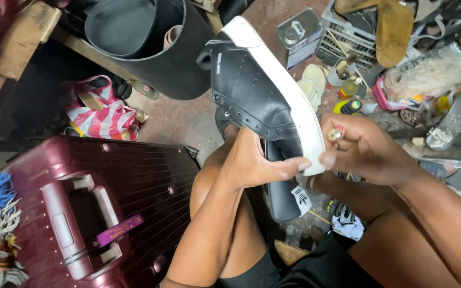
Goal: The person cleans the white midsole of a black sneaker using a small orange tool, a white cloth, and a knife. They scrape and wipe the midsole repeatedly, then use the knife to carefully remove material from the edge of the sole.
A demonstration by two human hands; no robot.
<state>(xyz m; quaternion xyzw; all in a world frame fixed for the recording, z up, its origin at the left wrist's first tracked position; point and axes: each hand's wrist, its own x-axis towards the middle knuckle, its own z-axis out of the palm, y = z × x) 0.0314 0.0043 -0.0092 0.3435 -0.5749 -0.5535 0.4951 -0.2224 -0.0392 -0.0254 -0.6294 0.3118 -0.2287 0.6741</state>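
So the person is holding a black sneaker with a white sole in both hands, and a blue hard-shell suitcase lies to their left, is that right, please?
Not quite: the suitcase is dark red, not blue, as the head view shows. The rest holds: the left hand and the right hand hold a black sneaker with a white sole, and the suitcase lies to the person's left.

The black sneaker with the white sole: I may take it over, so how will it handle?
The black sneaker probably feels light, since the left hand props it up alone. Its white sole stays straight unsupported, so likely fairly stiff. The loose tongue hangs down, so expect it to flop.
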